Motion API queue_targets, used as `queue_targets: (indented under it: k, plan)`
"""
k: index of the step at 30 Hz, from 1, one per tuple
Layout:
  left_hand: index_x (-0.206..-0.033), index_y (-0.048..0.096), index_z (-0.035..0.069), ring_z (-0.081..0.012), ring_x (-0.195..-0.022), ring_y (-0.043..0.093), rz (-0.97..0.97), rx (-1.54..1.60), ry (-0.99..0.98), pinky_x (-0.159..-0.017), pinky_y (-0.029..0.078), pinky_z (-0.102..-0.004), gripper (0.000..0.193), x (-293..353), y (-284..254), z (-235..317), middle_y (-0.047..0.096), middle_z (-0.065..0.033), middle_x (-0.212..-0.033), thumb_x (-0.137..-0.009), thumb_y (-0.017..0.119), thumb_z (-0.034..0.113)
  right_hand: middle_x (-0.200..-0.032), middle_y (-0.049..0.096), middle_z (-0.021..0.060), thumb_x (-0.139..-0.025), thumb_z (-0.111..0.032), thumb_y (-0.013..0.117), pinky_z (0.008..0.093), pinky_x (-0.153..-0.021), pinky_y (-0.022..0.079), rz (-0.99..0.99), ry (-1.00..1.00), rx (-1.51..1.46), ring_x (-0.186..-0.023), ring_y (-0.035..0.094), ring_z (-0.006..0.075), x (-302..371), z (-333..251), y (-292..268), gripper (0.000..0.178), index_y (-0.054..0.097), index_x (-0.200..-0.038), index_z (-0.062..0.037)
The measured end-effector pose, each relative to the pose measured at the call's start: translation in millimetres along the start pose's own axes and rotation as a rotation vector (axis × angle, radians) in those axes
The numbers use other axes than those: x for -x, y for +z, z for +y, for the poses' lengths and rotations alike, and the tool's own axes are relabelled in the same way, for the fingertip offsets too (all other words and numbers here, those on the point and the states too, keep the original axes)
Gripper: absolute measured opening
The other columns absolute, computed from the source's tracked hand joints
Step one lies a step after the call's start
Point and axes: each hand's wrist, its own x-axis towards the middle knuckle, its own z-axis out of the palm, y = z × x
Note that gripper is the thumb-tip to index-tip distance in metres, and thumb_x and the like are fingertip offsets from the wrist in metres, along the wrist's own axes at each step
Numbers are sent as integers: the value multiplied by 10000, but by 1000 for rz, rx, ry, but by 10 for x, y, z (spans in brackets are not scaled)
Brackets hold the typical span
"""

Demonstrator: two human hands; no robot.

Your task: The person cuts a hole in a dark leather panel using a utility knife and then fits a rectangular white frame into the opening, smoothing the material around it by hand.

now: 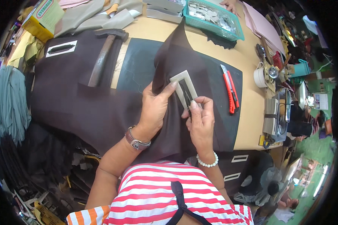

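Observation:
A large dark brown sheet, like leather or leathercloth, spreads over the table and hangs toward me. Its raised middle part carries a whitish rectangular frame around a narrow dark opening. With thumb on top, my left hand pinches the frame's upper left corner together with the sheet; those fingers are partly hidden behind the material. My right hand is closed at the frame's lower end, thumb and fingertips pressed on the edge by the opening. Whether it also grips a dark strip there, I cannot tell.
A dark cutting mat lies beneath the sheet, with a red utility knife at right. A hammer rests at left near another white-framed slit. Behind stand a turquoise basket of small pieces and another person's hand.

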Motion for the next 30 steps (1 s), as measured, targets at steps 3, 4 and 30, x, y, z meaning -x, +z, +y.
queue_targets:
  k: [3, 4, 30]
  plan:
    - [-999, 632, 12, -76, -828, 573, 52, -7, 99, -745, 453, -238, 136, 75, 75, -48, 638, -3, -898, -889, 631, 93, -663, 558, 23, -986, -174, 470, 188, -428, 306, 36, -53, -68, -482, 392, 11, 9, 85, 55, 182, 394, -1049, -22]
    - [-981, 627, 15, -76, -792, 573, 61, -31, 118, -713, 456, -237, 119, 86, 67, -86, 633, -3, -878, -893, 628, 96, -663, 558, 23, -986, -174, 470, 188, -428, 306, 39, -53, -70, -482, 392, 11, 8, 90, 73, 182, 394, -1049, -22]
    - [-995, 640, 3, -81, -808, 593, -28, -24, 42, -736, 477, -247, 146, 112, 146, 53, 656, -22, -915, -884, 637, 99, -669, 486, -15, -894, -58, 598, 162, -497, 306, 41, -184, -385, -547, 374, 19, 68, -13, -119, 330, 383, -1142, -22]
